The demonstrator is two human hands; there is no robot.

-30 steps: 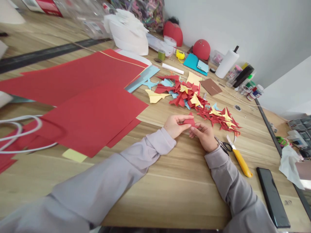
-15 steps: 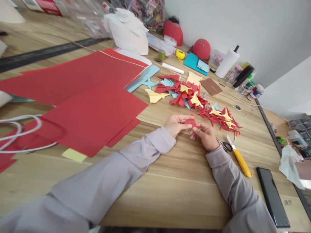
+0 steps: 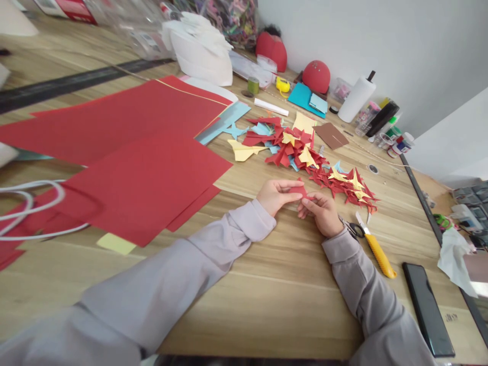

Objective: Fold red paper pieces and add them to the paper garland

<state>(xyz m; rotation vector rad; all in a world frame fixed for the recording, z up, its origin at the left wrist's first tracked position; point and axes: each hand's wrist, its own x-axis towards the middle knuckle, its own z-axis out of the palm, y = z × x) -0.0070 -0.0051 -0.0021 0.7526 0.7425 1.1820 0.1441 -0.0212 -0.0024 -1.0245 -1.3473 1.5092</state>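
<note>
A small folded piece of red paper is pinched between both hands above the wooden table. My left hand grips its left side, thumb and fingers closed on it. At its lower right edge, my right hand pinches it between thumb and fingers. The fingers partly cover the paper, so its full shape is hidden. Just beyond the hands lies a heap of folded red paper pieces, mixed with yellow and blue ones. A yellow folded paper plane rests at the heap's left end.
Large red paper sheets cover the left side, with a white cable over them. Right of my right hand lie scissors, a yellow-handled knife and a phone. Bottles, a tape measure and a tissue pack line the back.
The red paper has turned slightly between the fingers. Both hands stay in nearly the same place, and everything else lies as before.
</note>
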